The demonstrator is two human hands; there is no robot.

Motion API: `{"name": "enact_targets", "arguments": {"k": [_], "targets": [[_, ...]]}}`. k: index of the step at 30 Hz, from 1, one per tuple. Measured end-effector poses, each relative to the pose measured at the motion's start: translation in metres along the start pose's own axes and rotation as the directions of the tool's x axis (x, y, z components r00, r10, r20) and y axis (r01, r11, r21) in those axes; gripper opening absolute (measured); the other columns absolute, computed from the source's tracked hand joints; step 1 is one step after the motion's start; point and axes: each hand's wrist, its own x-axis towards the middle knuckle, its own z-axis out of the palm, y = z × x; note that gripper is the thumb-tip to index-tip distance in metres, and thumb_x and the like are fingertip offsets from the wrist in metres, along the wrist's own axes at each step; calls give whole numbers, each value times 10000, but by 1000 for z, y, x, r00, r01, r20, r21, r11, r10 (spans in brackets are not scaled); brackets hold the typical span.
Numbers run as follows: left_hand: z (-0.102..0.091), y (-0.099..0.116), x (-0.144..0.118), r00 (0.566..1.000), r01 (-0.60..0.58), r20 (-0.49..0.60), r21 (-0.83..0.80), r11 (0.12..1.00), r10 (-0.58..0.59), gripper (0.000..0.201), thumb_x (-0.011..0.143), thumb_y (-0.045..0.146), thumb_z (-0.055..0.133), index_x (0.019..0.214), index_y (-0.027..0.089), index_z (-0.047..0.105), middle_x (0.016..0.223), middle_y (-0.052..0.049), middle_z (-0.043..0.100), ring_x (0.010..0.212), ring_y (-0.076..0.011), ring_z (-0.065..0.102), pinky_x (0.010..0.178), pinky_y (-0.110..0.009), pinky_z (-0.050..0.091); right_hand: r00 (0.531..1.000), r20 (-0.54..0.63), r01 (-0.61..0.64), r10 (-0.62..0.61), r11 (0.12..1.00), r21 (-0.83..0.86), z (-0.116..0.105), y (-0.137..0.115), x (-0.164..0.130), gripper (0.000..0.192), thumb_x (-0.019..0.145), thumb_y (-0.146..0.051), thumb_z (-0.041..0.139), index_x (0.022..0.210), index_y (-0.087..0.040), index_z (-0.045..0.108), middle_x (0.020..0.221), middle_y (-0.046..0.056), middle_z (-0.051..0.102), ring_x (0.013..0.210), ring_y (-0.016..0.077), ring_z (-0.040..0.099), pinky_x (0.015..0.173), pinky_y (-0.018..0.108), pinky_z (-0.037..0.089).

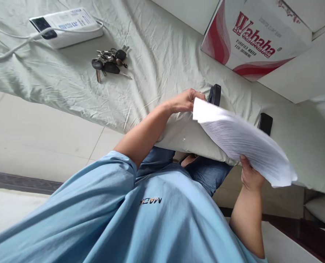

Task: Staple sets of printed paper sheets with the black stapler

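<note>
A thin stack of printed paper (241, 140) is held up at a slant over the table's near edge, bowed along its length. My right hand (250, 175) grips its lower edge, thumb on the printed face and the other fingers hidden behind. At the upper left corner my left hand (185, 101) is closed, its bent fingers going partly behind the sheets; the fingertips are hidden. Just beyond those fingers is a black stapler (216, 95), partly covered by the paper. Whether the left fingers touch it, I cannot tell.
A pale wrinkled cloth (151, 47) covers the table. On it lie a bunch of keys (110, 62), a white power strip (69, 27) with a cable, and a small black phone-like object (265, 123). A Wahaha water carton (255, 40) stands at the far right.
</note>
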Motion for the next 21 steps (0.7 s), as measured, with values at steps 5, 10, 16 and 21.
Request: {"name": "enact_targets", "arguments": {"k": [5,10,16,21], "targets": [[3,-18,0,994,106,-24,107,989,-104,467,719,487,1024,1030,199,830,964,-40,834,993,-256,770,992,-374,610,996,87,32,-28,998,-53,12,8,1,663,816,-625,1013,1303,-211,835,1513,118,816,1615,330,651,1506,605,336],[5,-18,0,997,81,-8,62,995,-81,468,774,505,982,1094,199,827,1064,-81,855,1068,-283,784,1016,-392,607,996,52,73,-74,997,26,16,10,1,655,827,-590,1017,1331,-220,824,1553,116,794,1583,318,679,1491,602,357],[11,-13,1,995,91,27,175,980,-97,393,842,557,934,904,207,768,844,-34,775,850,-217,714,868,-353,573,995,99,-32,25,997,68,21,9,1,808,748,-660,1055,1396,-245,809,1545,115,800,1653,335,621,1487,631,364],[15,-12,0,1000,16,21,39,999,-17,533,936,727,861,981,197,814,868,-52,804,917,-251,778,921,-366,634,996,32,-85,81,984,154,36,9,-5,808,741,-677,1046,1399,-265,820,1590,79,792,1635,321,649,1518,630,298]]}}
